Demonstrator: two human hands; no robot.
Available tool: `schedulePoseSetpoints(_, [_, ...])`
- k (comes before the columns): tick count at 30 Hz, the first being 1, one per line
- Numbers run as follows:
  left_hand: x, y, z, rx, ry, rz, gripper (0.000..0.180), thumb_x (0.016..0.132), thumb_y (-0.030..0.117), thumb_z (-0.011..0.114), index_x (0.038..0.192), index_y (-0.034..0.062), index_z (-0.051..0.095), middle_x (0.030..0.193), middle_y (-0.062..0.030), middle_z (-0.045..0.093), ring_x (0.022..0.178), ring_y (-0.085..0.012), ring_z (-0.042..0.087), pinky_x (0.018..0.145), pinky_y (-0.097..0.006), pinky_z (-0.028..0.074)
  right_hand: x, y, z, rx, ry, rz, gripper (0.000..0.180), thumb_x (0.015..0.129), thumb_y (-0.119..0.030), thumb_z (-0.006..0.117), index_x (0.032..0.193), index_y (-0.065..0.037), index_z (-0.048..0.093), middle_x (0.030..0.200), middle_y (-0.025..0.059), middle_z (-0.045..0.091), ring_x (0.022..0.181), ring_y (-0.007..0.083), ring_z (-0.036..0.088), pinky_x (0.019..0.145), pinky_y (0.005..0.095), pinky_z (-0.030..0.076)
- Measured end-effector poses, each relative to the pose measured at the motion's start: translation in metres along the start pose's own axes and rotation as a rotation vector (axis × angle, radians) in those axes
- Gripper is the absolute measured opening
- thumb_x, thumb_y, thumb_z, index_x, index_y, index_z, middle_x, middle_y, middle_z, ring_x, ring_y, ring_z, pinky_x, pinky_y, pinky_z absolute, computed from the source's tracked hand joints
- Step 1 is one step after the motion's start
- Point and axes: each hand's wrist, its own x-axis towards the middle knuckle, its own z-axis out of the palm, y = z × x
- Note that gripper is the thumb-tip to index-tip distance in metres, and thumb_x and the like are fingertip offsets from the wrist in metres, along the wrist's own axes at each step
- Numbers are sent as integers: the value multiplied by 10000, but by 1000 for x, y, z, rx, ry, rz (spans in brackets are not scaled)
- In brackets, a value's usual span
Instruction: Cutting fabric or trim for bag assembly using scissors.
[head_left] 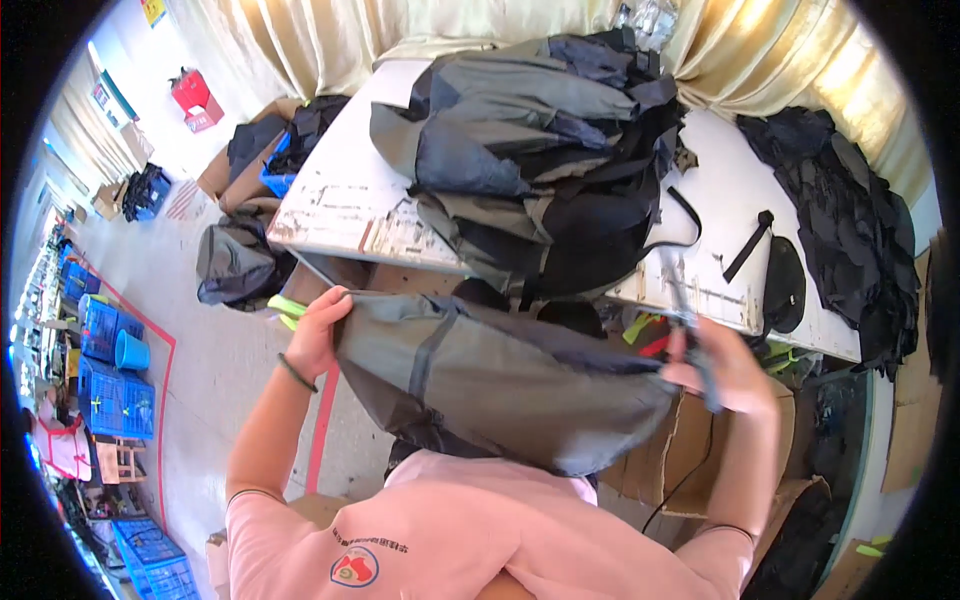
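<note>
A grey-olive sewn fabric piece (pixel 500 385), like a bag part with a dark seam strip, stretches between my two hands in front of my body. My left hand (pixel 320 330) is closed on its upper left corner. At the other end, my right hand (pixel 725 365) is closed around what looks like a pair of scissors (pixel 682 300), blurred, with the blades pointing away from me. The fingers of that hand also lie at the fabric's right corner; whether they pinch it is hard to see. Beyond it, a heap of similar grey and black pieces (pixel 540 150) covers the table's middle.
The white worn table (pixel 330 200) spans ahead. On its right lie a black pile (pixel 830 220) and a black strap (pixel 748 245). A cardboard box (pixel 640 465) stands low at right. Blue crates (pixel 115 400) line the left floor, with a grey fabric bundle (pixel 240 262) by the table.
</note>
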Motion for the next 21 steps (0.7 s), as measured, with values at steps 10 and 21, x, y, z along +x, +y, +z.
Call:
schedulePoseSetpoints(10, [40,-65,-32,1382,130,523,183,819,74,616,982,20,554,926,-159,605,945,-385,550,814,-411,462,61,187,67,165,278,79,286,783,18,702,992,-23,511,1058,81,637,712,91,544,617,243,462])
schedulePoseSetpoints(21, [81,-95,19,1327,-393,368,422,739,211,765,1074,52,564,1035,-128,568,1013,-315,535,883,-387,432,108,243,84,-29,378,-136,388,736,-6,730,1055,-9,509,1004,119,660,892,210,624,805,309,471])
